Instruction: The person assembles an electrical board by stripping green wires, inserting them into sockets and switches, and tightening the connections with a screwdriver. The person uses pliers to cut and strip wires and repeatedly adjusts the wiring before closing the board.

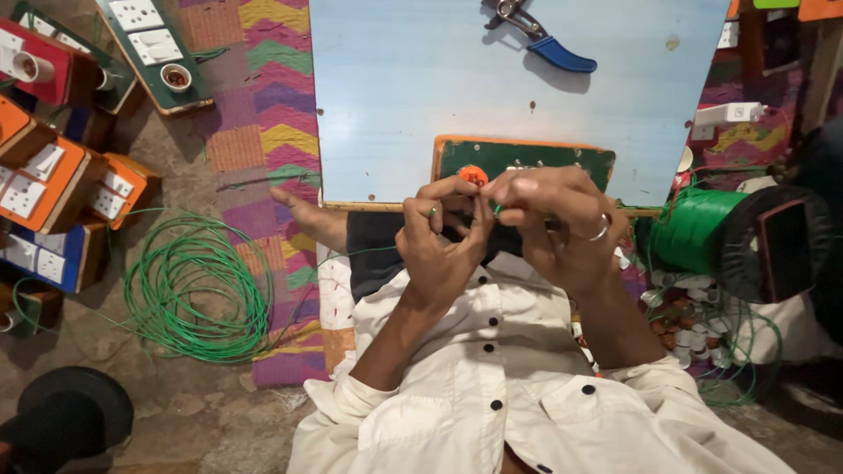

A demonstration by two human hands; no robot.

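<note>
Wiring step at green switch board (527,160) on pale blue work board (421,96): left hand (439,241) pinches thin green wire (497,209), right hand (562,224) closed on it beside orange part (472,174). Next likely needs steady threading

The left hand (442,235) and right hand (551,226) close together over a thin green wire (497,209); only a short piece shows between the fingers, and how each grips it cannot be read. The hands cover the lower edge of the green board (527,158) and most of the orange part (473,174), possibly a small fitting. The pliers (537,35) are cut off at the top edge. The switch boxes (39,175) run off the left edge. The wire spool (733,233) is blurred on its dark side.
</note>
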